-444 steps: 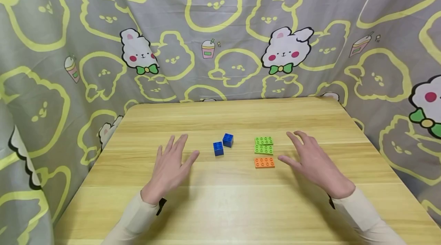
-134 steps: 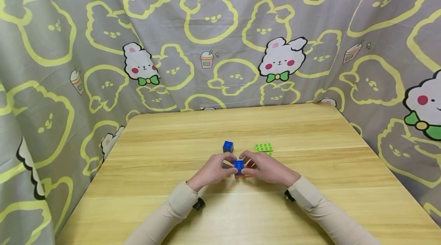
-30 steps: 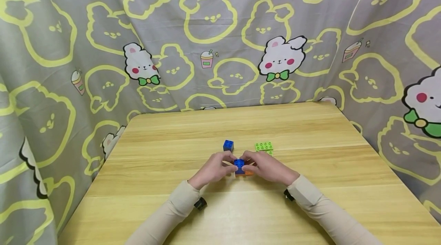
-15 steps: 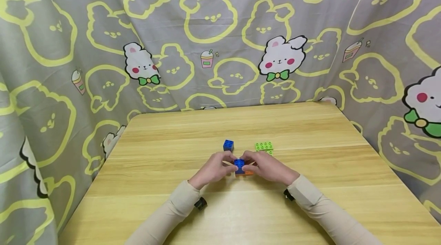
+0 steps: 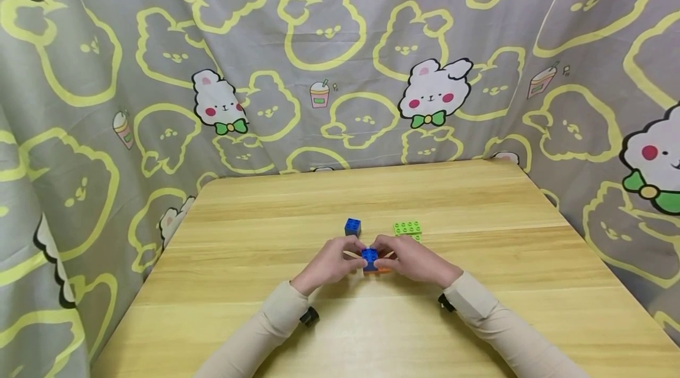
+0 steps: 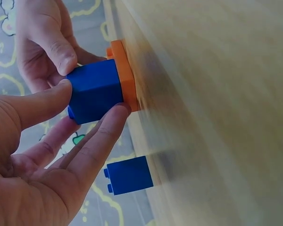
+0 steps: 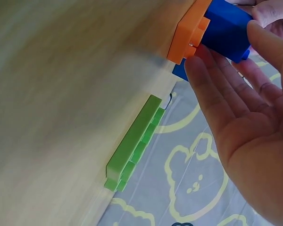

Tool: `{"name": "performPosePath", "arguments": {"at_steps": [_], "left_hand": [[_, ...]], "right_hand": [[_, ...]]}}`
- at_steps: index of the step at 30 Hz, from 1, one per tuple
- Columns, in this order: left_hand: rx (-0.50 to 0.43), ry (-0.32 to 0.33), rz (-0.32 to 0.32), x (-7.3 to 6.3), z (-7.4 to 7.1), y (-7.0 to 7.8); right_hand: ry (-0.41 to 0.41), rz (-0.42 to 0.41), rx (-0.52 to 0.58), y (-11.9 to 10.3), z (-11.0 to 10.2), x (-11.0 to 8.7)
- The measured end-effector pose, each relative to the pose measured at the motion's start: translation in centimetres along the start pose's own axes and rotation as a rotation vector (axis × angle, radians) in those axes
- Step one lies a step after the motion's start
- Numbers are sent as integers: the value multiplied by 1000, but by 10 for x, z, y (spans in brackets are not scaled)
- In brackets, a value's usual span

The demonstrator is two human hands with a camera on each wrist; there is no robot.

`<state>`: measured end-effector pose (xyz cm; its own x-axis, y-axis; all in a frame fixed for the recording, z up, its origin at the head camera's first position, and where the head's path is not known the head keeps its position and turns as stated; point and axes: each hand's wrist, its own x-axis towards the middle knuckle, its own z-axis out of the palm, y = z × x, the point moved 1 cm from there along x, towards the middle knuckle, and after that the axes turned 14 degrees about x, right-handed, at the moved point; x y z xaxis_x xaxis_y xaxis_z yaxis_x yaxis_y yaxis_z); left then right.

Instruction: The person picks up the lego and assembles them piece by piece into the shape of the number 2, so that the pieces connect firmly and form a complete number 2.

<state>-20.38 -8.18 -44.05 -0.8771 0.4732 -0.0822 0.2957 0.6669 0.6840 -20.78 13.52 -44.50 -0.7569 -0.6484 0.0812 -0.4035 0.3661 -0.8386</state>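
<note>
my left grip (image 5: 328, 262) and right grip (image 5: 417, 257), parted block-wide, pinch one blue block (image 6: 96, 90); now atop the orange brick (image 6: 126, 77), earlier apart.

A curtained-off tabletop space surrounds the grip of a left hand (image 5: 328, 262) and a right hand (image 5: 415, 257) on a blue block (image 5: 369, 256); whether it lies in a home or a studio cannot be told. A wood-grain table (image 5: 340, 331) spreads beneath the grip. Beyond it and to both sides hangs a gray curtain (image 5: 372, 18), printed with yellow cartoon animals (image 5: 328, 31), white rabbits (image 5: 432, 87) and drink cups (image 5: 319, 95).
</note>
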Motion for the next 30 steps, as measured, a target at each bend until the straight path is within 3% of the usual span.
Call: {"name": "performPosePath", "arguments": {"at_steps": [8, 30], "left_hand": [[26, -15, 0, -2, 0, 0], [17, -2, 10, -2, -1, -1]], "right_hand": [[5, 15, -32, -3, -5, -4], [177, 14, -50, 2, -45, -11]]}}
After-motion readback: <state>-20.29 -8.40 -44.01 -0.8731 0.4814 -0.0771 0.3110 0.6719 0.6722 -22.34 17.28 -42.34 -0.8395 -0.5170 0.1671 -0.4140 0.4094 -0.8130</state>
